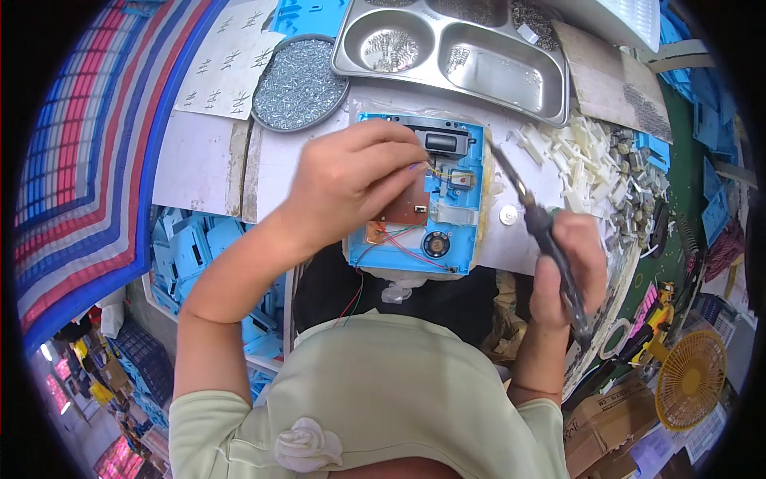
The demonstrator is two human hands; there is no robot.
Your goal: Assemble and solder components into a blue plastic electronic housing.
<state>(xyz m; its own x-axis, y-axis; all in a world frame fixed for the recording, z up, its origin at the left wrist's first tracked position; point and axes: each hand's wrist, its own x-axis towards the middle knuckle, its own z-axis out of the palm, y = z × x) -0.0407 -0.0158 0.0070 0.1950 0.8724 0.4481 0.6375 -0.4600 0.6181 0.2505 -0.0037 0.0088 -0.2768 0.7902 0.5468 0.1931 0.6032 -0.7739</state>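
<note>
Head view of bench assembly work. The left hand rests on a blue plastic housing lying flat at the near middle of the bench, its fingers curled narrow and pinching thin wires against a brown circuit board seated in the housing; what exactly lies between the fingertips cannot be told. The right hand is closed in a full fist round the dark handle of a soldering iron, whose tip points toward the housing's right edge, just beside it and apart from the board.

Risks, as judged: the iron's tip stands near the plastic wall and could mark or melt it if it drifts left; the left fingertips sit close to where the tip would work, so a slip could burn them; the red and green wires run loose toward a small round speaker and over the bench edge, and could snag or pull free.

Surface: a pale, worn sheet; a round pan of screws and a steel tray with 3 or more compartments lie beyond the housing; white plastic parts are heaped at right. Room: crates of blue parts below left, a yellow fan and cardboard boxes at lower right.
</note>
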